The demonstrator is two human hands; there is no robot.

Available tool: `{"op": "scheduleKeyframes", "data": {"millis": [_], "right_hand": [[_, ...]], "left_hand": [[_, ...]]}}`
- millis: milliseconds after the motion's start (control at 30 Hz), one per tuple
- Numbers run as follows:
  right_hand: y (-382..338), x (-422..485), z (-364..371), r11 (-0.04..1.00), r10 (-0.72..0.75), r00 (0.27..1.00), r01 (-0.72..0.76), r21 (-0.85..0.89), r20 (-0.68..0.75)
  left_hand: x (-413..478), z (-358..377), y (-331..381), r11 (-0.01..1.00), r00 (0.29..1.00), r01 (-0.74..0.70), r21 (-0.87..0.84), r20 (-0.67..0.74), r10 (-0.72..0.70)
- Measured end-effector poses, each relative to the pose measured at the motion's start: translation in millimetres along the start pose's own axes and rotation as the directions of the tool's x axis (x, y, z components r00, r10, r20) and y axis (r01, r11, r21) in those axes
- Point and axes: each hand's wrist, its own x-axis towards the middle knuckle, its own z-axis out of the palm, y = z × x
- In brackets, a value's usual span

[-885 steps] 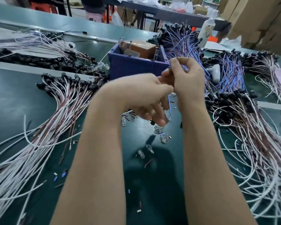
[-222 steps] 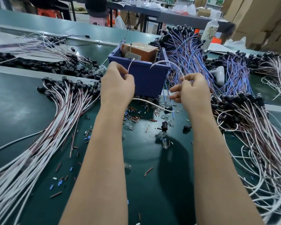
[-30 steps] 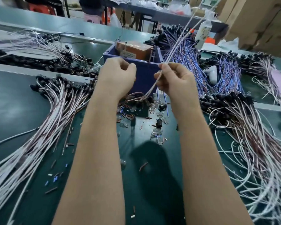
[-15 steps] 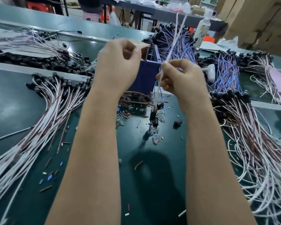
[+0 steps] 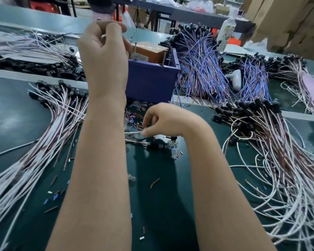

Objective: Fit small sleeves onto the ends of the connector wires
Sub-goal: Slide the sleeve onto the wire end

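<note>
My left hand (image 5: 103, 57) is raised high over the bench with its fingers pinched on the end of a thin white wire, whose tip shows between thumb and forefinger. My right hand (image 5: 163, 120) is low near the green mat, fingertips pinched on a white connector wire (image 5: 132, 132) that runs left behind my left forearm. A black connector (image 5: 155, 144) with a clear bulb part (image 5: 172, 144) lies just below the right hand. Small brown and blue sleeves (image 5: 134, 117) are scattered on the mat ahead of the right hand.
A blue bin (image 5: 150, 82) holding a brown box stands behind my hands. Bundles of white and brown wires with black connectors lie left (image 5: 49, 124) and right (image 5: 272, 142). Blue wire bundles (image 5: 201, 66) lie behind. Loose sleeve pieces (image 5: 154, 183) dot the green mat (image 5: 161, 205).
My left hand has risen further with the wire end. My right hand has dropped from chest height down to the mat and now pinches the wire close to the connector.
</note>
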Motion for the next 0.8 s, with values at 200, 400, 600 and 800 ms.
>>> {"op": "scheduleKeyframes", "data": {"millis": [200, 400, 600, 800], "right_hand": [[-3, 11, 17, 0.996, -0.034, 0.999, 0.032, -0.089, -0.014], [17, -11, -20, 0.861, 0.071, 0.913, 0.147, 0.488, -0.402], [17, -29, -32, 0.772, 0.04, 0.989, 0.06, 0.633, -0.142], [14, -31, -25, 0.797, -0.016, 0.986, -0.088, 0.598, 0.167]], "left_hand": [[1, -1, -8, 0.984, 0.99, 0.114, 0.135, 0.072, -0.125], [-2, -5, -12, 0.84, 0.839, 0.18, 0.511, 0.366, -0.402], [-8, 5, -30, 0.809, 0.828, 0.164, 0.565, 0.367, -0.424], [-7, 9, -45, 0.876, 0.832, 0.478, 0.068, 0.284, -0.476]]}}
